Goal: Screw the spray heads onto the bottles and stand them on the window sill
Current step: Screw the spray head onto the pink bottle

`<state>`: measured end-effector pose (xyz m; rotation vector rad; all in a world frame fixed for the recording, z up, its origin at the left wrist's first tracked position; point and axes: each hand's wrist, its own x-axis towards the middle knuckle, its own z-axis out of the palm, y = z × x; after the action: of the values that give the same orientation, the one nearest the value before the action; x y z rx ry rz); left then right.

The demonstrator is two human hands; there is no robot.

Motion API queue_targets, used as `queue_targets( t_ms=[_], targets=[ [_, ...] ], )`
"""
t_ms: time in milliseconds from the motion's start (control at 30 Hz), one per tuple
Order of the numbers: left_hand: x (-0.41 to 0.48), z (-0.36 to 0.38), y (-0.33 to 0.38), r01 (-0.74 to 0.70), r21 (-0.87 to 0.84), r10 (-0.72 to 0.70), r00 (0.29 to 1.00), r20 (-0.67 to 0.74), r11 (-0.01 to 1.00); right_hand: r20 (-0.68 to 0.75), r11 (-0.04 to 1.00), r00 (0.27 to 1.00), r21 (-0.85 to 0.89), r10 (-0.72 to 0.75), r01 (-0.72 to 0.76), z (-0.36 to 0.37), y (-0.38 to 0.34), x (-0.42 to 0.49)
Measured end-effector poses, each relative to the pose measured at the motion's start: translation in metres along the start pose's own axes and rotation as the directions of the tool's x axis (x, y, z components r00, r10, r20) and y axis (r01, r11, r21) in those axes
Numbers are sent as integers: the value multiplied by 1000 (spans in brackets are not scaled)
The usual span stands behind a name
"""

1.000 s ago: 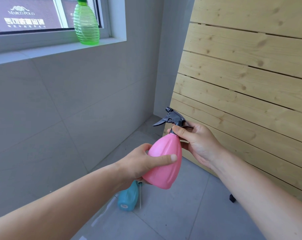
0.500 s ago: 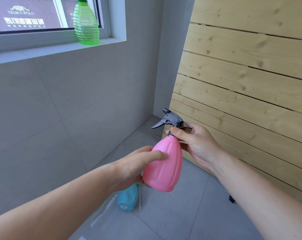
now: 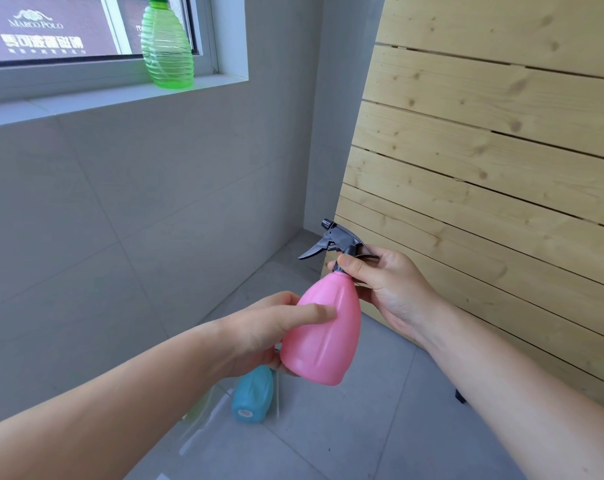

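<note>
I hold a pink bottle (image 3: pixel 323 334) in mid-air, slightly tilted. My left hand (image 3: pixel 262 332) wraps its body from the left and underneath. A black spray head (image 3: pixel 335 239) sits on the bottle's neck, nozzle pointing left. My right hand (image 3: pixel 385 289) pinches the collar of that spray head with thumb and fingers. A green bottle (image 3: pixel 166 46) stands upright on the window sill (image 3: pixel 96 98) at the upper left, its top cut off by the frame. A blue bottle (image 3: pixel 253 398) lies on the floor below my left hand.
A slatted wooden panel (image 3: pixel 494 143) leans against the wall on the right. A grey tiled wall runs below the sill, and grey floor tiles (image 3: pixel 345 434) lie underneath. Thin pale tubes lie on the floor next to the blue bottle.
My left hand has shifted its grip round the pink bottle, the thumb sliding back. The bottle sits slightly more upright. The right hand stays on the spray head's collar.
</note>
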<state>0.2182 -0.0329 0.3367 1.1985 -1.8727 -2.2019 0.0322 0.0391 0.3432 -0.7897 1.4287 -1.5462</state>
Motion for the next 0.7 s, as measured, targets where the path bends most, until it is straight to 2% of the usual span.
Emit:
queue_targets(
  t_ms=[100,267,367,700],
  targets=[
    [1,1,0,-22,46,25,998,-57,999,-24,1000,1000,28,5,-5,0,-2,1],
    [-2,-1,0,-29,8,28,995,91,1000,17,997,999,59,38,-39,0,-6,1],
    [-3,0,-3,-32,0,32,991,133,999,42,995,998,75,56,-59,2,-6,-1],
    [-4,9,-3,-141,109,147,988,-48,984,-10,998,1000,64,26,-25,11,-13,-2]
  ],
)
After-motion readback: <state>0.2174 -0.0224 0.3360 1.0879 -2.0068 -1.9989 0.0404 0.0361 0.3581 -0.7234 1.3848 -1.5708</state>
